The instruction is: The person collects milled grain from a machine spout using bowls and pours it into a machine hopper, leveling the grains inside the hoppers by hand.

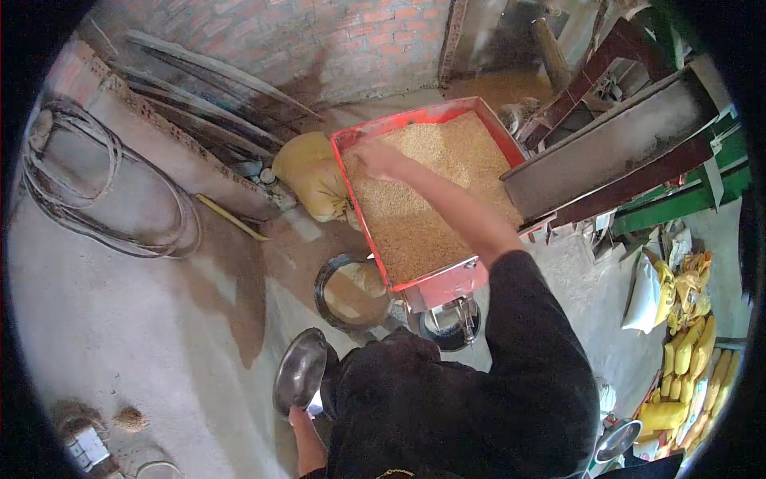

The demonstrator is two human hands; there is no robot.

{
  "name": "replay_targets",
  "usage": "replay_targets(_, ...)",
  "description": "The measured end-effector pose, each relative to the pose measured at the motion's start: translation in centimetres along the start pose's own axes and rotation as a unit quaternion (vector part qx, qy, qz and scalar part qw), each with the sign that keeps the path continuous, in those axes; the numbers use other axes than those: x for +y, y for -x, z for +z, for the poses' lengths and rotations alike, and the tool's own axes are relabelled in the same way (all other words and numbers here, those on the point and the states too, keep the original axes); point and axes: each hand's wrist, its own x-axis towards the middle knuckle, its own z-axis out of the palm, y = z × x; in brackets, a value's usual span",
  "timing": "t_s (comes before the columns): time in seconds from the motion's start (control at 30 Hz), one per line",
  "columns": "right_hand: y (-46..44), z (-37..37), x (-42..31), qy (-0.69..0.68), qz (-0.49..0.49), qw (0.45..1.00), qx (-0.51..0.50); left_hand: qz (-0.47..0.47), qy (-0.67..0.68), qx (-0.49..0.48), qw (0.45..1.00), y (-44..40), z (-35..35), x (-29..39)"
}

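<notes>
My left hand (301, 417) grips the rim of a round metal bowl (302, 371), which is tilted on its side at my left. The bowl's inside looks bare. Stretched out ahead, my right arm crosses a red hopper (415, 281) filled with tan grain (447, 191). Near the hopper's left wall, my right hand (384, 161) is at the grain surface, with its fingers extended and somewhat blurred. Whether the fingertips touch the grain I cannot tell.
A dark-rimmed tub (325, 311) and a black bucket (451, 339) stand below the hopper. Beside it sits a yellow sack (307, 172). A metal chute (614, 152) rises at the right, above stacked yellow bags (690, 351). Coiled hose (112, 207) lies left.
</notes>
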Motion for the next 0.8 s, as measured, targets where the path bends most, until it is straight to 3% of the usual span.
replay_targets(0.03,-1.2,3.6,1.5,0.025,-0.105,0.988,0.112,-0.041,-0.072,-0.065,0.994,-0.8,-0.8,1.1)
replay_targets(0.07,-1.4,4.9,1.3,0.023,-0.105,0.988,0.112,-0.071,-0.147,-0.136,0.977,-1.7,-1.6,2.2)
replay_targets(0.17,-0.4,5.9,-0.1,0.036,-0.108,0.974,0.195,-0.095,-0.224,-0.081,0.966,-2.1,-2.0,3.8)
replay_targets(0.23,0.7,3.1,-1.4,0.076,0.003,0.994,-0.079,-0.107,-0.263,-0.053,0.957,-2.0,-2.2,3.3)
replay_targets(0.27,1.4,1.9,-1.7,0.077,-0.001,0.994,-0.08,-0.094,-0.256,-0.043,0.961,-1.5,-2.1,2.9)
replay_targets(0.33,3.2,0.0,-1.4,0.064,0.038,0.969,-0.237,-0.083,-0.245,-0.035,0.965,-1.0,-1.7,2.1)
replay_targets(0.4,5.0,2.6,1.5,0.077,0.047,0.97,-0.227,-0.11,-0.218,-0.043,0.969,-0.1,-1.6,1.6)
replay_targets(0.47,6.6,-1.2,1.3,0.084,0.051,0.958,-0.27,-0.137,-0.19,-0.05,0.971,1.2,-1.6,1.6)
replay_targets(0.53,6.7,-2.2,4.6,0.111,0.095,0.917,-0.37,-0.152,-0.173,-0.056,0.971,2.5,-1.2,2.3)
replay_targets(0.6,7.1,-4.9,7.5,0.005,0.103,0.974,-0.201,-0.127,-0.168,-0.047,0.976,4.6,-0.5,2.6)
replay_targets(0.67,6.6,-3.3,15.1,-0.02,0.232,0.971,-0.054,-0.093,-0.112,-0.047,0.988,5.6,0.0,2.1)
replay_targets(0.7,6.2,-1.9,20.2,0.071,0.202,0.974,-0.079,-0.053,-0.056,-0.046,0.996,6.2,0.3,1.6)
replay_targets(0.73,6.0,-0.8,23.2,0.162,0.169,0.967,-0.103,0.079,0.086,0.084,0.99,7.5,1.1,1.0)
replay_targets(0.8,7.4,-1.2,21.1,0.203,0.156,0.962,-0.098,0.098,0.111,0.06,0.987,8.7,0.8,1.6)
